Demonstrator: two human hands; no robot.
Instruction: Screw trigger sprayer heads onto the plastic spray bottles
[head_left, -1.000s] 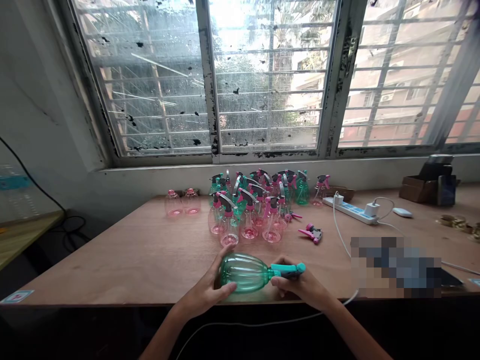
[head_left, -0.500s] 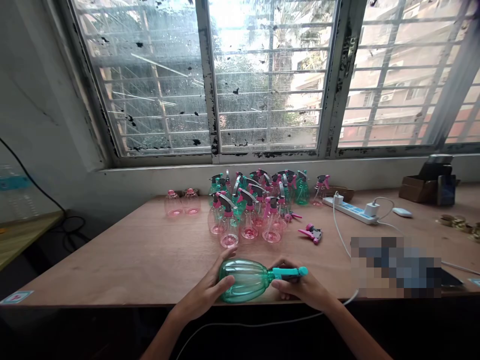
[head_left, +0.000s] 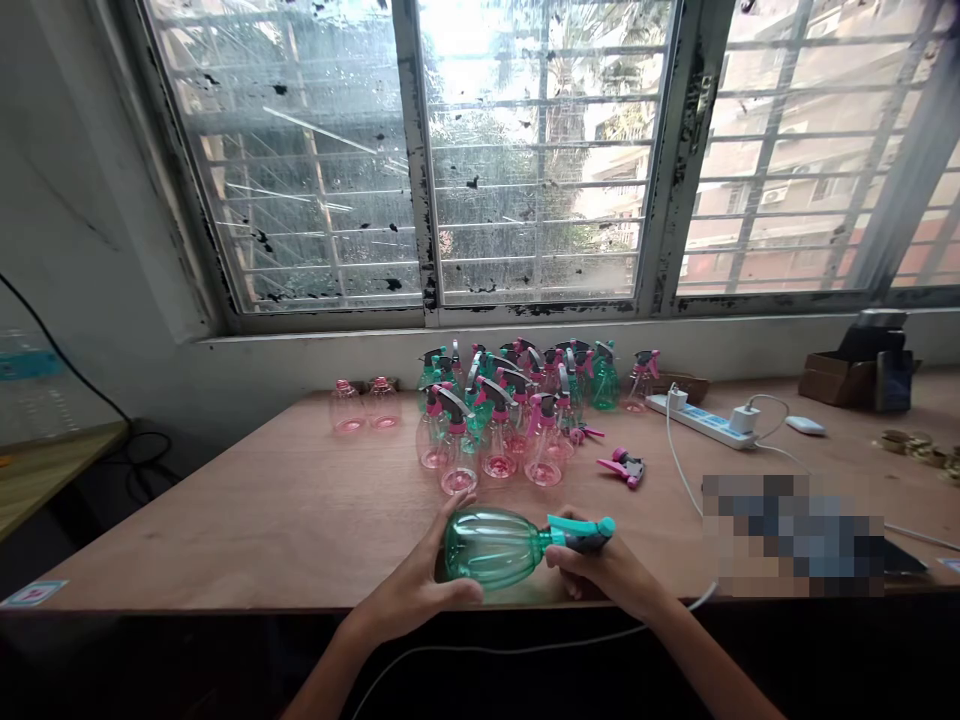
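A green see-through spray bottle point(head_left: 491, 548) lies sideways above the table's front edge, its base to the left. Its spray head point(head_left: 589, 535), dark grey with a teal trigger, points right. Around the bottle's base curls my left hand point(head_left: 420, 580), thumb along the near side and fingers partly hidden behind. My right hand point(head_left: 600, 575) grips the neck and spray head from below and the right, with several fingers out of sight. Just beyond, pink spray bottles point(head_left: 499, 445) stand upright. A loose pink-and-grey spray head point(head_left: 624, 467) rests on the table to their right.
Green and pink spray bottles crowd the back of the wooden table point(head_left: 300, 530). Two pink bottles without heads point(head_left: 384, 405) stand left of them. To the right are a power strip point(head_left: 701, 420) with cables, a cardboard box point(head_left: 840, 378) and a blurred-out patch.
The green bottle has rolled about its long axis, so the trigger faces more upward and the dark body shows. It sits slightly higher, and my left thumb has shifted to its lower side.
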